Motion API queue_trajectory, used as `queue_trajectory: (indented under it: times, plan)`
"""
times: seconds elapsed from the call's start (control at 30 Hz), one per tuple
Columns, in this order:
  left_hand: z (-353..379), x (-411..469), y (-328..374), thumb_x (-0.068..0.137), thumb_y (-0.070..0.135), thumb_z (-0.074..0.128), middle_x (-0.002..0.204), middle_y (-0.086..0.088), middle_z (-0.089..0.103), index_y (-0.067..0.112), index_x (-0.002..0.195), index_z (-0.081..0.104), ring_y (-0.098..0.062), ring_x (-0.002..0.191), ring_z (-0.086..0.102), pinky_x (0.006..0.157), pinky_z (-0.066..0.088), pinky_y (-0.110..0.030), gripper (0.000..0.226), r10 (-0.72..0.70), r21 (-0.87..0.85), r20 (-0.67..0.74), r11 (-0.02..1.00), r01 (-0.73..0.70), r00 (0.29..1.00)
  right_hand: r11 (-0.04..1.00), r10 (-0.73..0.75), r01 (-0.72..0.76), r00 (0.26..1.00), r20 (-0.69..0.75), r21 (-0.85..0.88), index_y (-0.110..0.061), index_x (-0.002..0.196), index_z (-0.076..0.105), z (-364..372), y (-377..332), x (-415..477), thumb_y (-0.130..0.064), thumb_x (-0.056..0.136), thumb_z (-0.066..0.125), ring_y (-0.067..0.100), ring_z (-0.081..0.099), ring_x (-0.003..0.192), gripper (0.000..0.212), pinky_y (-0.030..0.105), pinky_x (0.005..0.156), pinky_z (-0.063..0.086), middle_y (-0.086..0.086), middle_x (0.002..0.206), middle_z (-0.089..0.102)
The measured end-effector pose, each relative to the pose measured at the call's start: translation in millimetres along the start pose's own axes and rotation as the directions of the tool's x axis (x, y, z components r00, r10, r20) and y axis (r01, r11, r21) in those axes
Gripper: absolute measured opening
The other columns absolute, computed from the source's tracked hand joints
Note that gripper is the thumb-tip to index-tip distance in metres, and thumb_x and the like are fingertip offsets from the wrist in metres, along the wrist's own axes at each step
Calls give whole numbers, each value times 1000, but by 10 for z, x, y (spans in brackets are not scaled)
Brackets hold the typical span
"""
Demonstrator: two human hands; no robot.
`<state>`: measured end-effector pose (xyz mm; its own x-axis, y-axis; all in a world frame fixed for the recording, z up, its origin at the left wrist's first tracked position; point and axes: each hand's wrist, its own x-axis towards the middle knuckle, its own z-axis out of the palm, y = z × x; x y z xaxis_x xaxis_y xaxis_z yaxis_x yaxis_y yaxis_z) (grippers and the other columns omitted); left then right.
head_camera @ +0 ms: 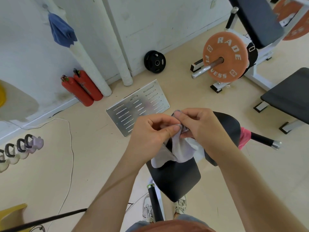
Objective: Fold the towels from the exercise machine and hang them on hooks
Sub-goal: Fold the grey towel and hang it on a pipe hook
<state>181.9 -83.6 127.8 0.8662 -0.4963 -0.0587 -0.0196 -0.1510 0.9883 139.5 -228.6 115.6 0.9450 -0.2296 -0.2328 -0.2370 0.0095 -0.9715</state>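
Both hands hold a small white towel (178,152) up over the black padded seat (175,178) of an exercise machine. My left hand (150,133) pinches its top edge from the left, my right hand (199,124) pinches it from the right, thumbs nearly touching. The cloth hangs bunched below the fingers. A pink towel (244,137) lies draped over the machine's arm, right of the seat. A folded blue towel (61,29) hangs from a hook (44,6) on the white wall at the upper left.
Two red fire extinguishers (82,88) lean by the wall. A slotted metal plate (138,106) lies on the floor. An orange weight plate (224,56) on a bar and black benches (289,96) stand at right. Kettlebells (21,149) line the left; a white cable (71,148) crosses the floor.
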Motion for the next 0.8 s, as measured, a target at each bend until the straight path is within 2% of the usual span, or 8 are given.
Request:
queue_trajectory:
  times: [0.1, 0.2, 0.27, 0.33, 0.43, 0.67, 0.73, 0.8]
  plan:
    - [36, -10, -7, 77, -5, 72, 71, 9, 73, 19, 78, 74, -7, 68, 66, 67, 52, -18, 24, 45, 44, -129, 998, -39, 991, 995, -87, 86, 996, -22, -43, -11, 90, 76, -2, -6, -29, -18, 95, 56, 40, 66, 89, 22, 53, 82, 56, 23, 86, 71]
    - [37, -15, -1, 78, -3, 72, 72, 13, 73, 24, 80, 73, -2, 70, 67, 68, 50, -15, 27, 70, 83, -187, 995, -56, 980, 973, -185, 184, 983, 1, -139, -3, 92, 73, -12, 18, -34, -24, 94, 55, 52, 57, 91, 28, 65, 77, 48, 36, 91, 62]
    - [33, -13, 13, 78, -3, 72, 73, 12, 73, 24, 80, 73, -2, 72, 67, 69, 50, -13, 28, 80, 94, -210, 994, -61, 974, 956, -229, 230, 973, 28, -184, -4, 96, 72, -15, 20, -39, -25, 92, 53, 48, 60, 90, 29, 62, 79, 49, 31, 90, 65]
    - [28, -7, 28, 77, -4, 72, 79, 7, 74, 23, 79, 74, -4, 75, 68, 70, 50, -14, 27, 95, 114, -224, 991, -71, 970, 929, -266, 272, 962, 59, -249, -8, 99, 73, -6, 12, -41, -24, 92, 49, 38, 64, 88, 29, 56, 80, 51, 19, 88, 70]
    - [8, -10, 56, 77, -5, 72, 81, 4, 74, 20, 79, 75, -7, 78, 68, 74, 52, -17, 25, 86, 103, -222, 993, -64, 971, 880, -321, 334, 942, 96, -338, -7, 98, 71, 18, 2, -46, -24, 91, 44, 33, 63, 83, 33, 51, 75, 51, 14, 85, 70]
    - [-40, -17, 102, 77, -1, 73, 80, 6, 75, 20, 80, 75, -8, 79, 69, 74, 51, -17, 22, 67, 68, -247, 996, -52, 967, 817, -398, 414, 909, 128, -402, 0, 83, 66, 55, -58, -67, -21, 89, 44, 29, 54, 69, 32, 45, 63, 45, 14, 70, 59]
    - [-45, -18, 111, 79, 1, 72, 78, 9, 74, 21, 81, 75, -5, 77, 67, 73, 50, -15, 20, 80, 106, -240, 993, -55, 967, 811, -402, 413, 908, 117, -414, -1, 78, 64, 71, -72, -85, -21, 88, 43, 25, 51, 66, 30, 44, 62, 43, 10, 66, 56]
    - [-53, -16, 109, 80, 2, 72, 77, 9, 72, 22, 81, 74, -4, 75, 64, 72, 49, -15, 20, 97, 137, -237, 988, -66, 967, 807, -413, 416, 905, 102, -419, -4, 69, 57, 91, -81, -113, -22, 88, 43, 17, 43, 60, 29, 36, 56, 40, 0, 60, 47]
